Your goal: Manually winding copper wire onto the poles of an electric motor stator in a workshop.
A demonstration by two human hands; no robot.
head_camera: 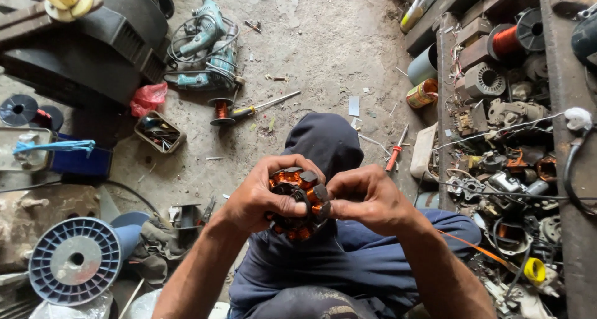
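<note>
A round motor stator (297, 202) with copper-wound coils sits between both hands above my lap. My left hand (258, 194) wraps around its left side, fingers curled over the top coils. From the right, my right hand (364, 194) pinches at its right edge with the fingertips. Part of the stator's lower half is hidden by my fingers. My knee in dark blue trousers (326, 138) rises just behind it.
The concrete floor (323, 39) holds two teal power drills (208, 45), a screwdriver (261, 106), a red-handled screwdriver (395, 151), a small parts tray (160, 132) and a blue spool (76, 260). A cluttered shelf (504, 138) of motor parts and copper wire reels stands at right.
</note>
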